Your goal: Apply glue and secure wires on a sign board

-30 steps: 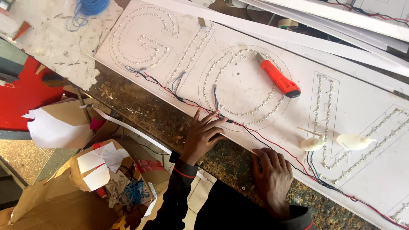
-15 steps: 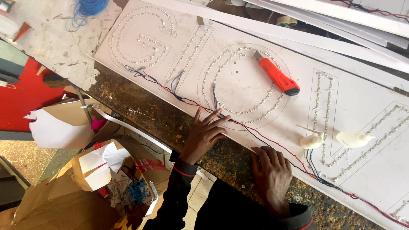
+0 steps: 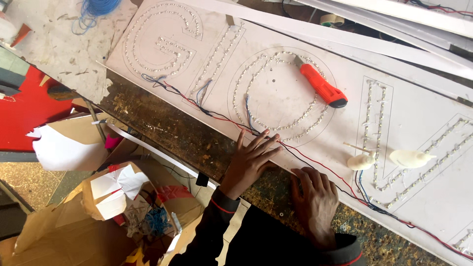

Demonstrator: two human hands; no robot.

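Observation:
A long white sign board point(image 3: 276, 98) lies on a worn wooden bench, with letter outlines filled by strings of small lights. Red, black and blue wires point(image 3: 315, 165) run along its near edge. My left hand point(image 3: 250, 161) lies flat with spread fingers on the board's near edge, fingertips on the wires under the round letter. My right hand point(image 3: 316, 199) rests on the bench edge beside the board, fingers curled down, its fingertips by the wires. Neither hand holds anything that I can see.
An orange utility knife point(image 3: 321, 87) lies on the round letter. Two cream glue-like lumps point(image 3: 361, 161) point(image 3: 410, 158) sit on the board at right. A blue wire coil point(image 3: 97, 7) is at top left. Cardboard boxes with scraps point(image 3: 125, 197) stand below left; white strips point(image 3: 384, 24) are stacked behind.
My left hand has slid slightly forward along the wires, fingers spreading wider. The right hand has hardly moved.

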